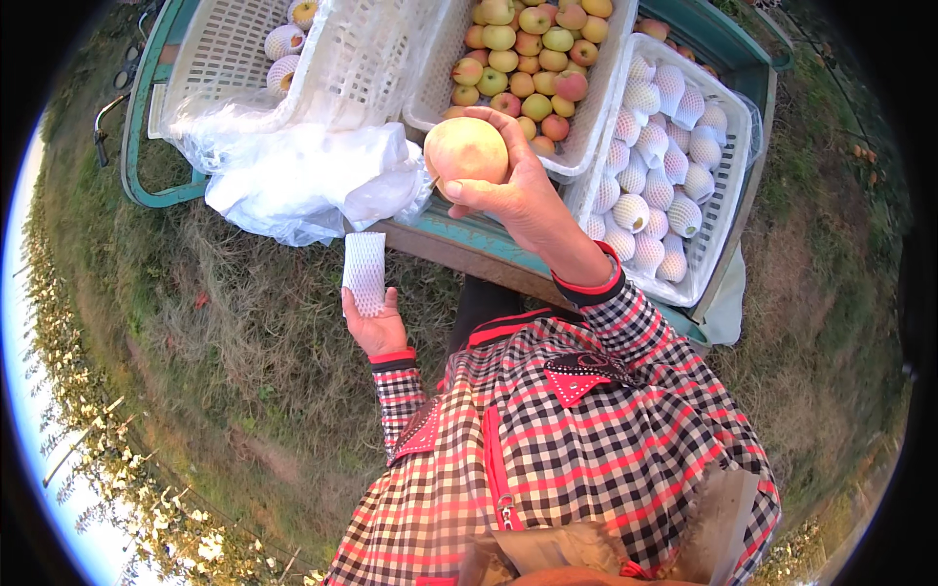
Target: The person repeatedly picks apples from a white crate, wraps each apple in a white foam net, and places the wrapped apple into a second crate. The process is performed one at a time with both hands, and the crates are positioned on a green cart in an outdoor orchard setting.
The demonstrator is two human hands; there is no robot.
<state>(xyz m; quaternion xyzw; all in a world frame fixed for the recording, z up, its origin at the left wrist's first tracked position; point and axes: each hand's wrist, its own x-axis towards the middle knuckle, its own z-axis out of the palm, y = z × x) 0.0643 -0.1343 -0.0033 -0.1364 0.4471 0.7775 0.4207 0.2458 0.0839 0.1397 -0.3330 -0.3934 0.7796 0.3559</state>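
My right hand (516, 187) grips a yellow-pink apple (467, 152) above the cart's near edge, its stem pointing down to the left. Lower and to the left, my left hand (376, 326) holds a white foam mesh sleeve (364, 267) upright, with no fruit visible in it. Beyond the apple, a white plastic crate (597, 128) holds many bare apples (537, 107). The crate at the right (733, 212) is filled with fruit in foam mesh sleeves (654, 138).
A green metal cart (476, 233) with a brown edge carries the crates. White plastic film (300, 183) hangs over its left near side. Another crate (220, 55) holds several sleeved apples (284, 42). Dry grass (242, 329) surrounds the cart; a handlebar (102, 132) shows at upper left.
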